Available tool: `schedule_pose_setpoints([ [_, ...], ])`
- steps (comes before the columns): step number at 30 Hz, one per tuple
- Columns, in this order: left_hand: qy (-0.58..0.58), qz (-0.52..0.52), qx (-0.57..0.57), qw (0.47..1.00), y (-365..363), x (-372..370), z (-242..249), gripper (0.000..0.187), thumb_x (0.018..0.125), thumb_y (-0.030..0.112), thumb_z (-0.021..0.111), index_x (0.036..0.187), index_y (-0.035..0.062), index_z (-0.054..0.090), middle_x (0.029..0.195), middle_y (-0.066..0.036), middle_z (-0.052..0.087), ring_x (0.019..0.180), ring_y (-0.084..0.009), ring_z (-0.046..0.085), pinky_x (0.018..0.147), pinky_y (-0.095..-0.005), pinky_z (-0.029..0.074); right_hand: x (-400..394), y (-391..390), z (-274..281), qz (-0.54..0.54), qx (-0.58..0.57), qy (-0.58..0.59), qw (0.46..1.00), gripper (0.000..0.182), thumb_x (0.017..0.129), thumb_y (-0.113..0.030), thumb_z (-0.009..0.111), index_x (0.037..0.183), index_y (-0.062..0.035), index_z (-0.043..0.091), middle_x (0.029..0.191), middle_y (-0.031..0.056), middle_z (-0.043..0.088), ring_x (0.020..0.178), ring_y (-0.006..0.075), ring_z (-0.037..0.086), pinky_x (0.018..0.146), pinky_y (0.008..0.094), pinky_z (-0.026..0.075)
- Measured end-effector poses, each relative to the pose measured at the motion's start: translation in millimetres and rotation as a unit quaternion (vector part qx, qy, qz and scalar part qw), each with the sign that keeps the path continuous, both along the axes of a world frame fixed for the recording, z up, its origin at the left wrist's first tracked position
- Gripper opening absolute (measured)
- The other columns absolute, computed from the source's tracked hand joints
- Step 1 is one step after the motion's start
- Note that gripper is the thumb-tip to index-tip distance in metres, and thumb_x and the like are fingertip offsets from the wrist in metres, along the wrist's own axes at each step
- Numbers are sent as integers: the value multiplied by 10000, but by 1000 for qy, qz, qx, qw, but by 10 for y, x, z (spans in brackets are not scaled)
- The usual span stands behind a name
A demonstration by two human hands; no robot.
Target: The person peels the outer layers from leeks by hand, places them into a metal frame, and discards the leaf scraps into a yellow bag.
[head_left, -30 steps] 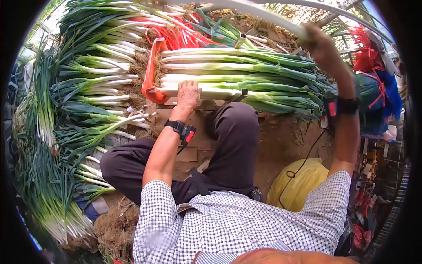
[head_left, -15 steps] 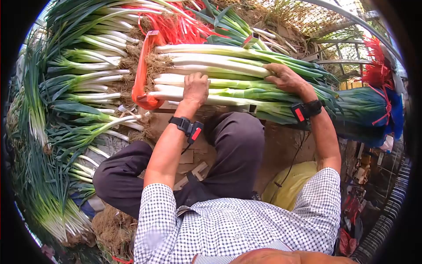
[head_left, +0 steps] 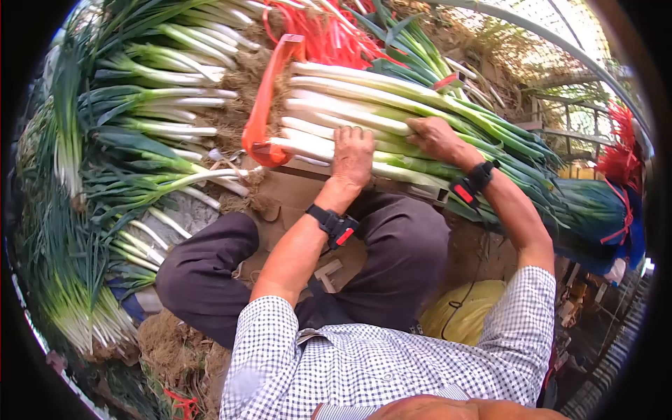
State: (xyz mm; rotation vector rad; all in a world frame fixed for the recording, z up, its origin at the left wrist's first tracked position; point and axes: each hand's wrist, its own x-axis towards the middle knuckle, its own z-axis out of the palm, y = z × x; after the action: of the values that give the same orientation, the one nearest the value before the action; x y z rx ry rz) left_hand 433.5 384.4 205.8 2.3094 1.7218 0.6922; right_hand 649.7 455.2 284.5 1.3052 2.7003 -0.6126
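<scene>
Several long leeks [head_left: 350,98] lie side by side in front of me, white root ends at left, green leaves at right. Along their root ends runs an orange-red strip [head_left: 260,119] on a frame. My left hand [head_left: 352,155] rests on the white stalks nearest me, with its fingers curled over them. Farther right, my right hand [head_left: 441,142] is closed at the upper stalks, with finger and thumb around a stalk. Both wrists wear black bands with red markings.
Rows of loose leeks [head_left: 168,105] cover the left side. Red plastic strips [head_left: 322,35] lie at the top. A tied leek bundle [head_left: 588,210] is at right, below red ties [head_left: 619,147]. A yellow sack [head_left: 458,308] sits beside my leg.
The view has shifted, so the leeks and frame appear farther right. My right hand has changed from spread over the stalks to more closed. My left hand stays on the near stalks.
</scene>
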Motion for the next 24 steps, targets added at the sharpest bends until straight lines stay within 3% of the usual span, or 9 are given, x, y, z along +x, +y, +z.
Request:
schedule_pose_setpoints([
  [2, -109, 37, 34, 993, 7, 22, 8, 575, 796, 179, 731, 1268, 9, 450, 960, -175, 596, 954, -355, 559, 904, -473, 403, -17, 71, 30, -11, -30, 29, 999, 232, 852, -216, 660, 806, -20, 543, 728, 213, 599, 723, 405, 603, 650, 486, 451],
  [3, -101, 30, -15, 994, 24, -3, 87, 718, 800, 185, 737, 1387, 16, 360, 967, -162, 595, 945, -349, 562, 902, -467, 403, -4, 64, 67, -29, -60, 25, 997, 251, 861, -250, 666, 880, -16, 578, 780, 222, 619, 782, 412, 611, 703, 486, 463],
  [5, -27, 21, -97, 995, 78, -11, 164, 747, 838, 253, 708, 1461, 69, 340, 1016, -156, 613, 969, -338, 573, 903, -461, 409, 105, -18, 66, -38, -83, 86, 992, 287, 877, -269, 649, 1028, -29, 603, 874, 237, 638, 857, 415, 617, 754, 484, 477],
  [8, -49, 14, -93, 994, 102, -38, 115, 694, 838, 260, 706, 1425, 69, 390, 1032, -162, 618, 995, -335, 580, 904, -455, 416, 394, -317, 155, -64, -39, 73, 994, 431, 905, -356, 613, 1213, -59, 557, 1077, 232, 631, 1012, 419, 589, 857, 473, 474],
  [11, -43, 10, -73, 996, 111, -33, 43, 691, 807, 300, 734, 1395, 86, 440, 993, -128, 618, 949, -312, 583, 885, -455, 420, 565, -538, 401, -187, -49, -74, 978, 389, 936, -399, 574, 1115, -54, 573, 1084, 206, 636, 1040, 404, 585, 878, 480, 465],
  [13, -44, -1, -80, 996, 119, -29, 41, 672, 822, 302, 724, 1399, 104, 443, 1001, -134, 614, 954, -318, 583, 883, -459, 420, 582, -537, 428, -177, -38, -76, 981, 402, 928, -422, 579, 1076, -49, 568, 1047, 199, 633, 1027, 392, 592, 857, 486, 467],
  [18, 3, -8, -97, 995, 147, -47, 95, 665, 843, 303, 704, 1421, 124, 429, 989, -137, 601, 954, -315, 585, 870, -460, 422, 665, -327, 233, -64, 154, -134, 977, 427, 915, -432, 571, 1012, -17, 552, 955, 185, 627, 957, 360, 627, 803, 462, 500],
  [23, 20, -27, -75, 997, 167, -49, 26, 592, 850, 311, 692, 1378, 124, 499, 991, -134, 596, 965, -316, 580, 869, -447, 431, 777, -453, -42, -18, 242, -132, 961, 455, 889, -390, 610, 1152, -24, 554, 996, 117, 598, 945, 279, 570, 837, 380, 440],
  [24, 26, -12, -76, 997, 181, -32, 109, 440, 851, 322, 688, 1225, 101, 620, 988, -135, 598, 970, -323, 577, 840, -453, 464, 767, -457, -12, -29, 225, -100, 969, 461, 887, -385, 618, 1162, -21, 552, 997, 121, 597, 955, 284, 566, 848, 387, 435],
])
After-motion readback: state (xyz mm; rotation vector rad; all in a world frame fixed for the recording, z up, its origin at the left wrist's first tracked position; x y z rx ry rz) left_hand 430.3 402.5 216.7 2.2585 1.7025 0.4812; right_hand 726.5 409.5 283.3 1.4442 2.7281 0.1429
